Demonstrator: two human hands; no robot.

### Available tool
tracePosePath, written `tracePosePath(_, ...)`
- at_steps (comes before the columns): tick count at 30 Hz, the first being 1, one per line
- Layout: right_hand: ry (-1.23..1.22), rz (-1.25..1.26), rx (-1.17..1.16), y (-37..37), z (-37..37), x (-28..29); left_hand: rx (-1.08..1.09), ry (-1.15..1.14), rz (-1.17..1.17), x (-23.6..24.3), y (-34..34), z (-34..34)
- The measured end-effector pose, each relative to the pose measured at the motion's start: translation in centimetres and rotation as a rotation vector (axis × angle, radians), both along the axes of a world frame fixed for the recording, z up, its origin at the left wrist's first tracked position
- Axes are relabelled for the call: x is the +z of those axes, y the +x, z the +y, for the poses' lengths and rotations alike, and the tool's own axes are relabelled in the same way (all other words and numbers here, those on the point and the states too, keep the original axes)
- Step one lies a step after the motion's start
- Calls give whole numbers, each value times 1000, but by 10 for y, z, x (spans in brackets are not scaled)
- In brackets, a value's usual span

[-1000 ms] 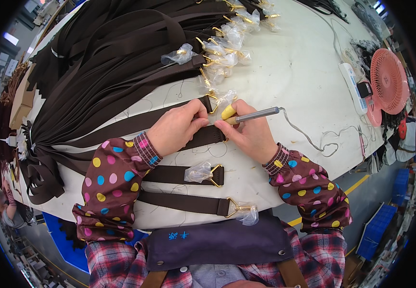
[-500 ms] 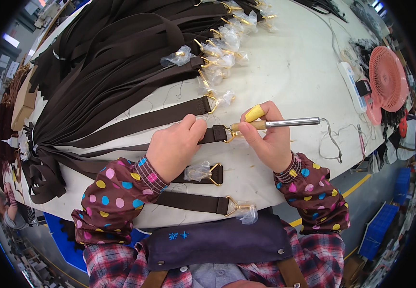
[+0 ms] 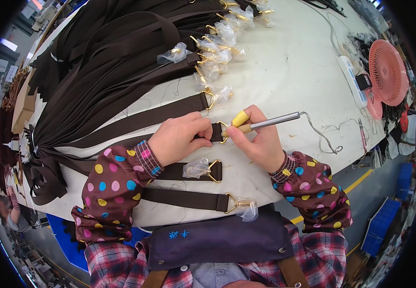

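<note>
Brown strap [image 3: 169, 113] end sits pinched in your left hand [image 3: 177, 139] at mid-desk [image 3: 289, 67]; your right hand [image 3: 256, 141], closed around the iron [image 3: 265, 123], has dropped from the upper strap to this buckle [image 3: 223, 132].

Bright, even overhead light fills the scene, and the pale surface [image 3: 289, 62] reflects it almost to white near the top, with little detail left there. Shadows are soft and short, lying just under the left hand [image 3: 177, 139] and the right hand [image 3: 256, 141]. The centre is sharp. Small glints show on the clear plastic wraps [image 3: 217, 57]. Toward the rim, straight edges bend strongly, detail softens, and a black circular border closes off the corners.
</note>
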State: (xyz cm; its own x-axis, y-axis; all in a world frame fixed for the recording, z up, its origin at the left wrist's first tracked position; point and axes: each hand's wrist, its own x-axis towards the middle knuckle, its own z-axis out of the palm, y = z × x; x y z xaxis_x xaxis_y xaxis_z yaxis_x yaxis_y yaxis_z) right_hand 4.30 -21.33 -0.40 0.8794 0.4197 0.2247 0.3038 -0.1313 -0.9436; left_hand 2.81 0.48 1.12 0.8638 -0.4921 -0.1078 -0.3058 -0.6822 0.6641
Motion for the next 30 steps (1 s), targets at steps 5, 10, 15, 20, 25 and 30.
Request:
tracePosePath(5, -159, -128, 14, 1, 1, -7, 28, -205, 94, -3, 4, 9)
tracePosePath(10, -231, -154, 25, 1, 3, -9, 151, -328, 385, -2, 3, 9)
tracePosePath(15, -224, -107, 54, 1, 4, -5, 166, -397, 361, -9, 1, 9)
tracePosePath(20, -251, -165, 29, 1, 4, -9, 170, -386, 357, -9, 1, 8)
tracePosePath(25, -263, -176, 28, 2, 4, -10, 169, -385, 355, -8, 1, 8)
tracePosePath(30, -267, -158, 28, 1, 5, -9, 162, -331, 430, -4, 3, 9)
